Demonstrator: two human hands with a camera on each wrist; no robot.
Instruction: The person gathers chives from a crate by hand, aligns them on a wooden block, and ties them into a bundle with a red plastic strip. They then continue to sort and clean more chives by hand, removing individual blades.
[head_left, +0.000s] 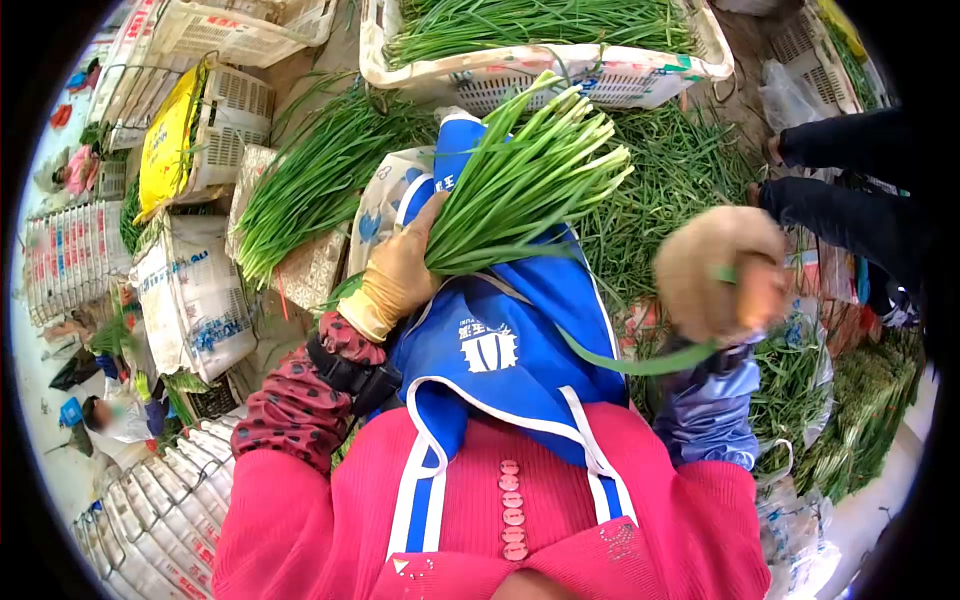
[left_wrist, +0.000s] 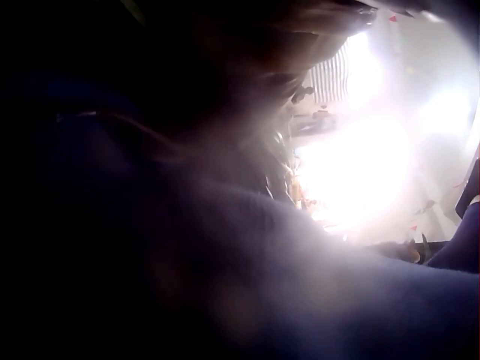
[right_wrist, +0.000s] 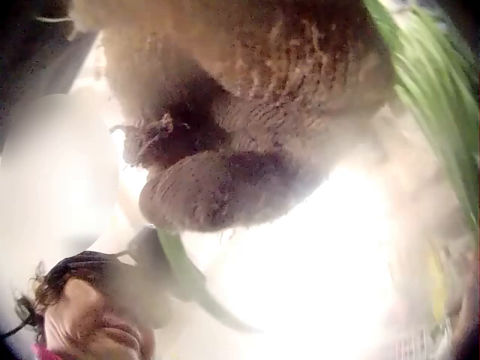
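My left hand [head_left: 402,272], in a pale yellow rubber glove, grips a bunch of garlic chives [head_left: 525,185] over my lap. Their pale cut ends point up and to the right, above a blue apron [head_left: 480,320] with white trim. Off to the right, my right hand [head_left: 718,272] wears a tan knit glove and is blurred. Its fingers are curled around a loose green chive leaf [head_left: 645,364], which trails toward the apron. The right wrist view shows those curled glove fingers [right_wrist: 232,191] close up, with the leaf [right_wrist: 187,277] hanging below. Darkness and glare fill most of the left wrist view.
A white crate [head_left: 545,72] full of chives stands ahead. More chives [head_left: 320,180] lie in a pile at the left, near a yellow bag [head_left: 172,140] and stacked crates [head_left: 165,510]. Loose leaves [head_left: 660,190] cover the ground at right. Another person's legs [head_left: 850,220] are at far right.
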